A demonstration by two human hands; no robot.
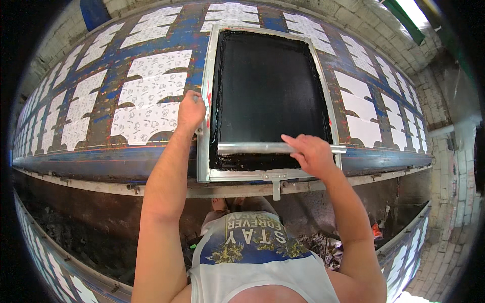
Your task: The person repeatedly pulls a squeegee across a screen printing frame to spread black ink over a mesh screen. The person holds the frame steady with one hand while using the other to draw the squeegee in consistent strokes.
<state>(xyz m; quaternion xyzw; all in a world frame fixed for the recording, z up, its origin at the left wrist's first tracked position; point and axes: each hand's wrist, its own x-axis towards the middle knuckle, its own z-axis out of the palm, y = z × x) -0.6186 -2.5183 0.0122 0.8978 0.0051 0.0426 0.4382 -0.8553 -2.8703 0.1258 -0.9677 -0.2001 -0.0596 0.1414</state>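
Observation:
A screen printing frame [205, 151] with pale metal sides lies on the long table in front of me. Glossy black ink [268, 86] coats its mesh. Across the near end of the mesh lies a squeegee [247, 148] with a long metal bar. My right hand [310, 154] grips this bar toward its right end, with the index finger stretched along it. At the frame's left side, my left hand [192, 110] is closed against the metal edge; its fingertips are partly hidden. A metal tab [276, 188] juts out from the frame's near side.
White cut pieces [151, 96] with small dark drawings lie in rows left of the frame. Plain white pieces [359, 106] lie to its right. A rail [166, 186] runs along the table's near edge. Behind me stands another table with white pieces [60, 267]. A brick wall [449, 202] bounds the right.

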